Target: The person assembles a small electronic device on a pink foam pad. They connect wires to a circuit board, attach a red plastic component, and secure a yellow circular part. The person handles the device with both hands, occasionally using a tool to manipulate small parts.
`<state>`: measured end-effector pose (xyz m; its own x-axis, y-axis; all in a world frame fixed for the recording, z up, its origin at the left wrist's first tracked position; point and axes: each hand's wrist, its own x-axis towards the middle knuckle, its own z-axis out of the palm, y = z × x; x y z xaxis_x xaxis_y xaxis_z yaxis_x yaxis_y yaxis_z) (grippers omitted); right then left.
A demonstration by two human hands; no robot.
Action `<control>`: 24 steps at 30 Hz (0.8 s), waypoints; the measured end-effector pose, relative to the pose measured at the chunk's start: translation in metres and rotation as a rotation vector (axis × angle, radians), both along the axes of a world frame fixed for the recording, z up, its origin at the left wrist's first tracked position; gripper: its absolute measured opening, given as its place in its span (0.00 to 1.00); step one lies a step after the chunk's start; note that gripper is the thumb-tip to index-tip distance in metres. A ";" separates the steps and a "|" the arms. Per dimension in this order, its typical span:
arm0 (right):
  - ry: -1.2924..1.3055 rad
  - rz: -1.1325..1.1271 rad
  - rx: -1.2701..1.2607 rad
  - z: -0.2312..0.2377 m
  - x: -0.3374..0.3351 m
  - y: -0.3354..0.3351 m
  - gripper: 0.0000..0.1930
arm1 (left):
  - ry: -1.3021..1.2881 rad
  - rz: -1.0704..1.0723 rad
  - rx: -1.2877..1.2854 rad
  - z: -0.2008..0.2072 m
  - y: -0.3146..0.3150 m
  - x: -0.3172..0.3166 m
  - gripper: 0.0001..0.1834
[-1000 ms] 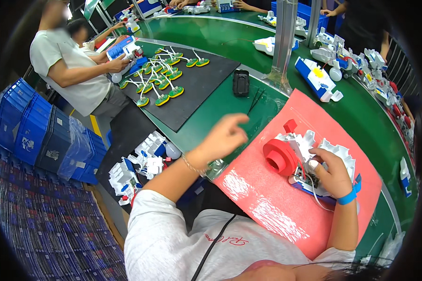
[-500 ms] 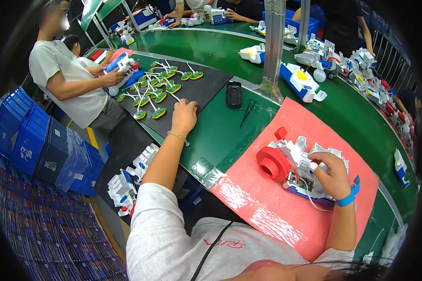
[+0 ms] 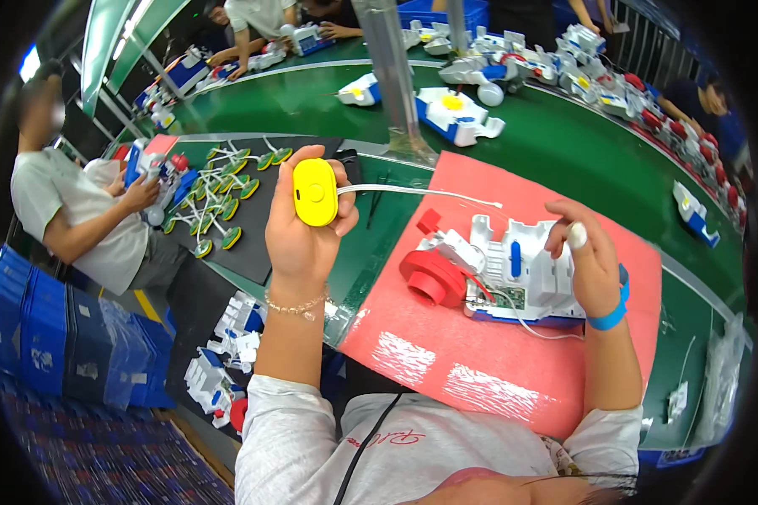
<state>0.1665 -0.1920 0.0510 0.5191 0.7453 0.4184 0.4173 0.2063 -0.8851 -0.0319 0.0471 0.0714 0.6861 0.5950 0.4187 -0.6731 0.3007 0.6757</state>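
Note:
A yellow oval button module [image 3: 316, 194] with a white cable is gripped in my left hand [image 3: 299, 252], raised over the green table. Its cable trails right, the plug end free above the pink mat. My right hand [image 3: 596, 273], one fingertip wrapped in white, is beside the right end of an opened white-and-blue plastic housing [image 3: 535, 269]. Its fingers are apart with nothing between them; whether they touch the housing I cannot tell. Inside the housing a small circuit board and wires show. A red round funnel-like part [image 3: 429, 278] sits at the housing's left end.
A pink mat [image 3: 514, 370] lies under the housing. Several more yellow-and-green modules [image 3: 219, 198] lie on a black mat at left, near a co-worker [image 3: 76, 202]. Tweezers [image 3: 377, 202] rest behind my left hand. A metal post [image 3: 387, 76] stands ahead; housings line the far green belt.
My left hand has come back from the module cluster, now holding up a yellow module. My right hand has lifted off the housing and opened. The view has shifted.

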 end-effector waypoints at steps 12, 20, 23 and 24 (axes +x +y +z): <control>-0.659 -0.144 -0.116 0.003 -0.004 0.004 0.10 | 0.084 -0.057 0.175 0.008 -0.038 0.029 0.20; -0.103 0.768 -0.426 -0.001 0.010 -0.006 0.07 | -0.315 -0.515 0.712 0.023 -0.036 0.048 0.16; -0.292 0.925 -0.399 -0.007 0.001 0.004 0.07 | -0.449 -0.828 0.768 0.027 -0.051 0.059 0.15; -0.318 0.914 -0.423 -0.010 -0.008 0.009 0.07 | -0.482 -0.907 0.796 0.028 -0.055 0.060 0.15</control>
<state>0.1583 -0.1834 0.0412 -0.4018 0.9143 0.0516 0.4843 0.2600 -0.8354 0.0281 -0.0084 0.0995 0.3928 -0.5232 0.7563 -0.6662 0.4050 0.6262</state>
